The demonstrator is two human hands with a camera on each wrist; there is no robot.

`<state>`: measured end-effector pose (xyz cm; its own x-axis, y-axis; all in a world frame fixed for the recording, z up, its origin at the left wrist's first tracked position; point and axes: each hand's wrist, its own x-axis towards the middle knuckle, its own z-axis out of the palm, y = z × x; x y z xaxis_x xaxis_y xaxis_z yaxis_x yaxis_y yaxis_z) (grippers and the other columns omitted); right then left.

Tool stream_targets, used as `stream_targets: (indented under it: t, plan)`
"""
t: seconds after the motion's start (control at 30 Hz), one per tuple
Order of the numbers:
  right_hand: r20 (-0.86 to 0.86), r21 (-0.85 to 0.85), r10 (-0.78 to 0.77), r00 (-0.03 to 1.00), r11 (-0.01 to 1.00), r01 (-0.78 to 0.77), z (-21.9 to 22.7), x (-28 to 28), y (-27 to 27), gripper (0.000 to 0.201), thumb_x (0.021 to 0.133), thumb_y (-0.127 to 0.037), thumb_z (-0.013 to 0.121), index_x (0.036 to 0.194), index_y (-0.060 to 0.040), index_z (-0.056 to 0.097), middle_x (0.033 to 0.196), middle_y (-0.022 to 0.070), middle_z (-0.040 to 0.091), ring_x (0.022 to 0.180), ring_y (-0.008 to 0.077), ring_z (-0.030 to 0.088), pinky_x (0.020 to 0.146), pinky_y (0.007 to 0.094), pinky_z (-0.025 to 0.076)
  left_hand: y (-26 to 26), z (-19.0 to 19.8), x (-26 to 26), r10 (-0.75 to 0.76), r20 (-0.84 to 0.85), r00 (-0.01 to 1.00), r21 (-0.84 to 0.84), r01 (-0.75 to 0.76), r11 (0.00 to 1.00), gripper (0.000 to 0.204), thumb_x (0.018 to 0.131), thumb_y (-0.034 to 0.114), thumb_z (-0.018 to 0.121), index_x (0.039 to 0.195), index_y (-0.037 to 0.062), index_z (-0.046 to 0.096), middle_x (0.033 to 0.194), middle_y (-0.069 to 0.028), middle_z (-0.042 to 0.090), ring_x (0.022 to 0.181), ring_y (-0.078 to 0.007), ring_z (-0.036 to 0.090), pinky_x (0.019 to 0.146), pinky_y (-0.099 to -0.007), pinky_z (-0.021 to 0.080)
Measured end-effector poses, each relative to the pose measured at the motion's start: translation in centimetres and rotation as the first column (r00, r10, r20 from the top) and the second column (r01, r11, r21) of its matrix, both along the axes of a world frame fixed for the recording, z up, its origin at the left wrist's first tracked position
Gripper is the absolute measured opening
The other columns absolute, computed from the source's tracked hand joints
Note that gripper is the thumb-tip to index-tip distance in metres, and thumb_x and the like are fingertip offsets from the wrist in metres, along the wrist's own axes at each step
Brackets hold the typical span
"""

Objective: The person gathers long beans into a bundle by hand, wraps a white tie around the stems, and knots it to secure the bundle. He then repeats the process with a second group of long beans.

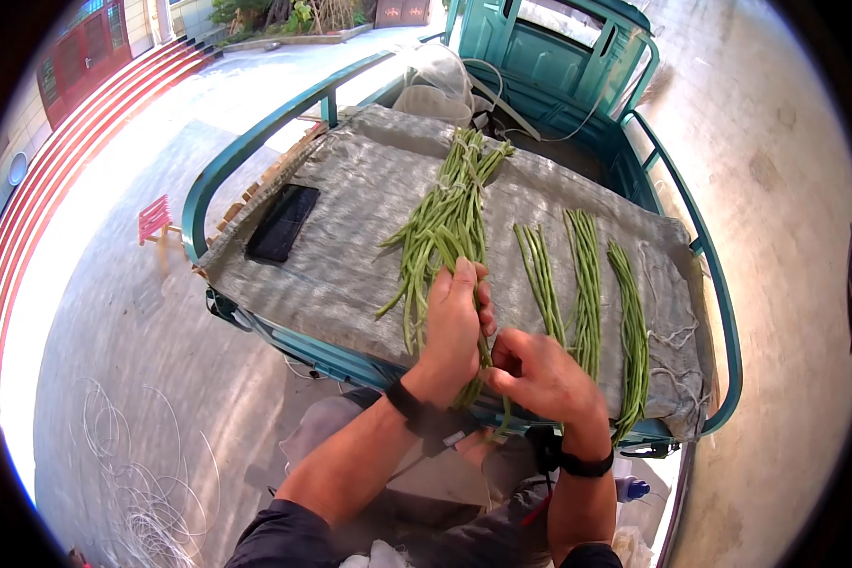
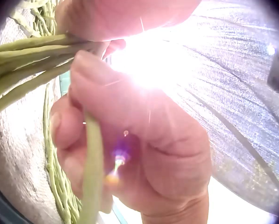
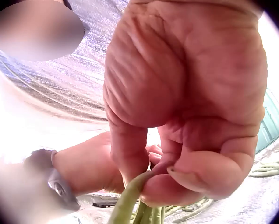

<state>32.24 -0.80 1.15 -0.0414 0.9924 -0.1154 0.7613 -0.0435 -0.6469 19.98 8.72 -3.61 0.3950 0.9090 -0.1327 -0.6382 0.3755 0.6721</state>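
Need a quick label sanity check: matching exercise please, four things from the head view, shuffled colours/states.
Things
1. Phone
2. Stool
3. Beans
4. Truck

Descriptions
A. Green, long and thin, in bunches
B. Teal, with side rails
C. Black, flat on the grey cloth
D. Red, standing on the ground

Pairs: 1-C, 2-D, 3-A, 4-B

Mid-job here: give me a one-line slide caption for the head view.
Left hand gripping yardlong beans, right hand beside it, at a grey sheet bearing three slimmer bunches and a smartphone.
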Motion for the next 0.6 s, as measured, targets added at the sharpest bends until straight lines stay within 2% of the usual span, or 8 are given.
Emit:
stream_targets:
  t: [0.1,0.2,0.23,0.33,0.37,0.47,0.57,0.6]
  plan:
    - [0.058,0.019,0.025,0.998,0.999,-0.026,-0.6,0.3,0.2,0.025,0.087,-0.015,0.078,0.094,0.0025,0.061,0.076,0.0141,0.065,0.067,0.0241,0.061,0.066,0.0396,0.051,0.3,-0.1,-0.1,-0.025,0.042,0.999,0.007,0.025,1.000,0.030,0.115,0.038,0.048,0.114,0.0079,0.053,0.081,0.0016,0.046,0.068,-0.0112,0.043,0.060,-0.0298,0.040]
    - [0.025,0.011,0.056,0.998,0.998,-0.056,-1.3,1.6,0.0,0.026,0.086,-0.015,0.080,0.094,0.0013,0.062,0.075,0.0125,0.064,0.067,0.0214,0.061,0.065,0.0391,0.051,0.4,0.2,-0.3,-0.020,0.068,0.997,-0.021,0.021,1.000,0.031,0.115,0.039,0.048,0.113,0.0086,0.053,0.081,0.0023,0.044,0.068,-0.0105,0.041,0.060,-0.0294,0.039]
    - [-0.044,-0.025,0.047,0.998,0.999,-0.048,-0.9,2.0,0.0,0.024,0.086,-0.013,0.082,0.095,-0.0001,0.064,0.076,0.0098,0.065,0.068,0.0175,0.061,0.065,0.0362,0.051,0.4,0.5,-0.4,-0.015,0.074,0.997,-0.035,0.018,0.999,0.031,0.115,0.039,0.049,0.113,0.0087,0.053,0.081,0.0024,0.044,0.068,-0.0105,0.041,0.060,-0.0293,0.039]
    - [-0.061,-0.052,0.029,0.998,0.998,-0.032,-0.7,4.7,-0.5,0.021,0.086,-0.010,0.081,0.095,-0.0010,0.065,0.077,0.0073,0.066,0.069,0.0140,0.061,0.064,0.0325,0.051,0.9,0.5,-0.7,-0.007,0.120,0.993,-0.053,0.013,0.998,0.030,0.114,0.039,0.049,0.112,0.0098,0.053,0.082,0.0028,0.045,0.066,-0.0093,0.041,0.059,-0.0287,0.038]
    - [-0.042,0.056,0.048,0.998,0.997,-0.046,-1.7,6.2,-0.6,0.018,0.087,-0.008,0.080,0.095,-0.0008,0.065,0.079,0.0054,0.066,0.066,0.0124,0.060,0.061,0.0304,0.050,1.1,0.4,-0.8,-0.005,0.136,0.991,-0.051,0.012,0.999,0.029,0.114,0.039,0.049,0.112,0.0099,0.052,0.082,0.0029,0.046,0.066,-0.0090,0.041,0.058,-0.0286,0.038]
    - [-0.221,0.153,-0.323,0.920,0.920,0.360,-2.8,8.2,-0.9,0.016,0.085,-0.010,0.078,0.092,0.0005,0.067,0.075,0.0101,0.068,0.067,0.0202,0.065,0.065,0.0347,0.053,1.4,0.4,-1.1,0.010,0.141,0.990,-0.055,-0.002,0.999,0.027,0.114,0.037,0.049,0.111,0.0103,0.052,0.082,0.0032,0.046,0.064,-0.0079,0.041,0.058,-0.0280,0.038]
    - [-0.069,0.363,-0.539,0.839,0.770,0.524,-2.8,9.5,-0.7,0.014,0.088,-0.009,0.075,0.090,0.0017,0.066,0.074,0.0122,0.068,0.067,0.0210,0.066,0.066,0.0362,0.054,1.3,0.4,-1.1,0.012,0.124,0.992,-0.055,-0.005,0.998,0.026,0.114,0.036,0.049,0.112,0.0100,0.053,0.083,0.0033,0.046,0.065,-0.0079,0.041,0.058,-0.0276,0.038]
    - [-0.071,0.359,-0.539,0.839,0.771,0.526,-3.2,9.7,-0.6,0.015,0.088,-0.010,0.075,0.090,0.0019,0.067,0.074,0.0127,0.068,0.067,0.0211,0.066,0.066,0.0364,0.054,1.2,0.4,-1.0,0.009,0.122,0.992,-0.051,-0.003,0.999,0.026,0.114,0.036,0.049,0.113,0.0098,0.053,0.083,0.0033,0.046,0.065,-0.0080,0.041,0.058,-0.0275,0.038]
